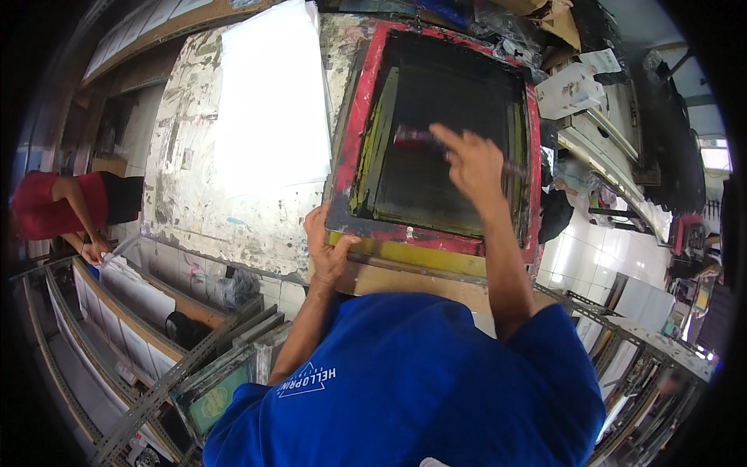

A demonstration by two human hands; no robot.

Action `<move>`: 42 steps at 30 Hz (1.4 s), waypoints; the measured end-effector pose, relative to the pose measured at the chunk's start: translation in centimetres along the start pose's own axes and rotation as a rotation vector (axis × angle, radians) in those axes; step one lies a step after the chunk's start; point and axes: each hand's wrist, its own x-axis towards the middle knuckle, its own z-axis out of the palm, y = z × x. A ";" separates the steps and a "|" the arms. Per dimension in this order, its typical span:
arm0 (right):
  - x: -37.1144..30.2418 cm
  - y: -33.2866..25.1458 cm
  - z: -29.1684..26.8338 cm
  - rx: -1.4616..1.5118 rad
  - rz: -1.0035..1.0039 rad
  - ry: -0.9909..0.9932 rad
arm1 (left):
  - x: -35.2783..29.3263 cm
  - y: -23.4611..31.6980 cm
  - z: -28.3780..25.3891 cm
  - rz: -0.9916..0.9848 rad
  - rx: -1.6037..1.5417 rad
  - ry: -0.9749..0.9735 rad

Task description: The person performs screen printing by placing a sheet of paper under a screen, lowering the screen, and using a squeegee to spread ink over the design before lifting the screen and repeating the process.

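A screen printing frame (532, 167) with red and black edges lies on the table, its dark mesh (459, 86) smeared with black and yellow-green around the sides. My left hand (331, 247) grips the frame's near left corner, thumb along the front edge. Over the mesh, my right hand (473, 163) is closed on a narrow dark reddish squeegee (412, 138), blurred by motion. The squeegee shows on both sides of that hand, and my index finger points out along it. What lies beneath the frame is hidden.
Left of the frame, white paper sheets (272, 101) lie on a stained table (183, 156). A person (66, 202) in red works by a rack (140, 311) at far left. Stacked frames (222, 397) stand near my left elbow. A white container (569, 92) is at the right.
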 end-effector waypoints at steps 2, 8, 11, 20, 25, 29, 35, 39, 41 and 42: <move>-2.8 -3.2 -3.6 0.023 -0.005 -0.037 | 0.7 1.6 -0.1 -0.009 -0.062 0.061; -5.3 -8.6 -13.2 0.013 -0.032 0.058 | 5.7 8.0 0.1 0.089 -0.214 0.235; -2.2 -7.6 -16.4 -0.060 -0.134 0.197 | 9.5 12.2 0.8 0.031 -0.402 0.341; 9.3 -4.8 -24.6 0.182 -0.176 0.310 | 26.2 4.7 10.9 0.083 -0.222 0.181; 11.6 -5.2 -26.8 0.189 -0.297 0.297 | 31.9 -6.7 18.2 0.175 0.447 -0.080; 11.6 -3.6 -27.0 0.180 -0.297 0.325 | 32.2 -5.2 21.1 0.126 0.635 -0.248; 13.7 -5.6 -27.7 0.394 -0.055 0.152 | 33.4 -7.0 19.5 -0.082 -0.044 -0.199; 12.2 -3.8 -25.7 0.236 -0.239 0.327 | 31.0 -0.3 17.7 -0.022 -0.139 -0.116; 12.0 -5.8 -25.5 0.034 -0.193 0.345 | 30.4 -0.4 14.6 -0.032 -0.304 -0.002; 12.1 -6.0 -25.5 0.024 -0.185 0.338 | 30.1 -0.3 12.2 -0.080 -0.241 0.047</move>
